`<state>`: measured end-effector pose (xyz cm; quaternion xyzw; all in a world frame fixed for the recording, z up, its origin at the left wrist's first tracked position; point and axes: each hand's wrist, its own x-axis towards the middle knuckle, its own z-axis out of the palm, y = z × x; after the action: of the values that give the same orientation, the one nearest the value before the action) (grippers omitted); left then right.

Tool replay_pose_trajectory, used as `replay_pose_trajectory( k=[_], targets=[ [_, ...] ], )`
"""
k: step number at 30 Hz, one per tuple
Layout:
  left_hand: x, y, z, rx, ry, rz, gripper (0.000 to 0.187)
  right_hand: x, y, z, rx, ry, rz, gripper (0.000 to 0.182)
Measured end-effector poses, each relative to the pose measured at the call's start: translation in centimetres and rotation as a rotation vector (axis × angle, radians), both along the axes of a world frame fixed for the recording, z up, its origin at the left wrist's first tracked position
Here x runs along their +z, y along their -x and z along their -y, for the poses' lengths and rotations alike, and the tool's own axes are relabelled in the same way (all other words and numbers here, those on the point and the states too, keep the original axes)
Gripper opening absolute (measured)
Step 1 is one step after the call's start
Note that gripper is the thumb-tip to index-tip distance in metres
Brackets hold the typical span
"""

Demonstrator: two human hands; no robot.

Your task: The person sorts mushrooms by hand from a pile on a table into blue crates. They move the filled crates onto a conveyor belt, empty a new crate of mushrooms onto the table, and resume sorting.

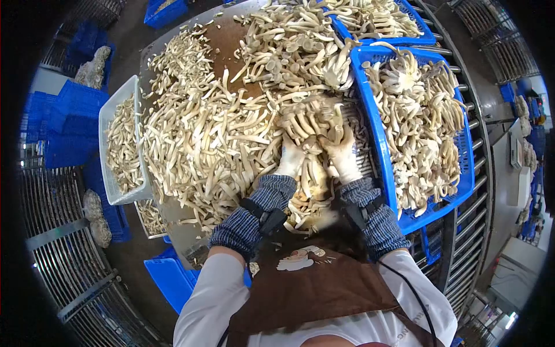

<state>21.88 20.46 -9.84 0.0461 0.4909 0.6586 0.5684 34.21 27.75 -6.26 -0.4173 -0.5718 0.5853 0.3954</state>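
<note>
My left hand (291, 155) and right hand (343, 151) clasped a mushroom cluster (309, 122); it seemed light, brittle-stemmed, best cupped from left and right.

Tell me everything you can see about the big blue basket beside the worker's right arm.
The blue basket looks like plastic: roughly rectangular, with rounded corners, a smooth rim and perforated walls. Its open top faces up, and it is heaped with pale, long-stemmed mushrooms that hide its floor. It appears to rest on metal rollers. The person's right hand, off to its left in view, does not touch it.
</note>
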Motion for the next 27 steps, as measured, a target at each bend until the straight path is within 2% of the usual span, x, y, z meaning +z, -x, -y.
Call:
replay_pose_trajectory(
  k=[1, 2, 3, 5, 7, 8, 10, 12, 13, 14, 16, 17, 18, 19, 20, 21, 22, 23, 24, 25, 26, 27],
  targets=[
    [0.4, 0.0, -0.3, -0.112, 0.128, -0.191, 0.056, -1.6, -0.2, -0.3, -0.002, -0.059, 0.056, 0.049],
    [1.6, -0.8, -0.9, 0.029, 0.068, -0.217, 0.054, -2.1, -0.1, -0.5, -0.001, -0.09, 0.082, 0.051],
    [-1.7, -0.4, -1.7, 0.039, 0.122, -0.145, 0.051, -2.5, -0.1, -0.6, -0.001, -0.121, 0.108, 0.052],
    [2.2, -0.5, -3.1, -0.018, 0.266, 0.036, 0.048, -0.8, 0.1, -0.1, -0.071, 0.1, -0.401, 0.074],
    [-2.4, -0.1, -5.0, -0.08, 0.148, 0.105, 0.045, 2.2, -0.9, 0.1, -0.074, 0.039, -0.414, 0.08],
    [1.9, -0.6, -4.7, -0.03, 0.05, 0.133, 0.043, 3.5, -1.5, 0.5, -0.061, 0.031, -0.448, 0.082],
    [1.3, -1.1, -5.0, -0.061, -0.003, 0.331, 0.048, 3.8, -2.7, 0.7, -0.057, -0.011, -0.339, 0.083],
    [5.9, -2.1, -2.0, -0.132, -0.036, 0.277, 0.057, 7.0, -2.8, 1.9, -0.04, 0.019, -0.457, 0.074],
    [6.9, -2.4, 0.2, -0.211, 0.11, 0.227, 0.072, 5.1, -3.5, 2.0, -0.013, -0.029, -0.341, 0.072],
    [10.6, -3.4, 2.1, -0.249, 0.047, 0.263, 0.077, 2.4, -4.1, 2.2, 0.013, -0.072, -0.223, 0.07],
    [6.9, -4.5, 4.9, -0.206, 0.056, 0.013, 0.077, -2.6, -5.2, 4.3, 0.354, -0.411, 0.548, 0.059],
    [6.7, -4.2, 5.8, -0.246, -0.018, -0.112, 0.074, -0.3, -4.3, 6.3, 0.408, -0.394, 0.56, 0.062],
    [6.5, -3.9, 6.9, -0.229, 0.039, -0.022, 0.066, -0.1, -3.5, 8.1, 0.429, -0.296, 0.425, 0.065],
    [6.7, -3.5, 8.4, -0.176, 0.104, -0.076, 0.068, 0.1, -2.7, 9.8, 0.445, -0.195, 0.292, 0.069],
    [6.9, -3.0, 9.8, -0.124, 0.167, -0.128, 0.069, 2.1, -1.2, 11.0, 0.42, -0.009, 0.015, 0.075],
    [5.2, -1.7, 11.4, -0.208, 0.118, -0.197, 0.059, 4.6, -1.5, 11.6, 0.458, 0.048, 0.219, 0.078],
    [2.6, -1.0, 12.9, -0.188, 0.052, -0.24, 0.051, -2.1, -1.6, 13.5, 0.381, -0.086, 0.183, 0.076],
    [2.8, -0.4, 14.1, -0.188, 0.05, -0.24, 0.051, -1.3, -1.6, 13.8, 0.459, -0.003, 0.285, 0.076],
    [3.2, 0.0, 15.1, -0.028, 0.126, -0.198, 0.045, -0.3, -1.3, 13.8, 0.539, 0.082, 0.389, 0.076],
    [3.7, 0.5, 16.1, 0.135, 0.202, -0.155, 0.04, -3.5, -0.4, 13.7, 0.425, 0.188, 0.275, 0.071],
    [3.9, 1.3, 17.2, 0.302, 0.276, -0.112, 0.035, -3.2, -0.1, 13.5, 0.41, 0.229, 0.46, 0.069],
    [2.2, 2.1, 18.4, 0.188, 0.226, -0.253, 0.033, -2.9, -0.2, 13.6, 0.511, 0.056, 0.465, 0.064]
  ],
)
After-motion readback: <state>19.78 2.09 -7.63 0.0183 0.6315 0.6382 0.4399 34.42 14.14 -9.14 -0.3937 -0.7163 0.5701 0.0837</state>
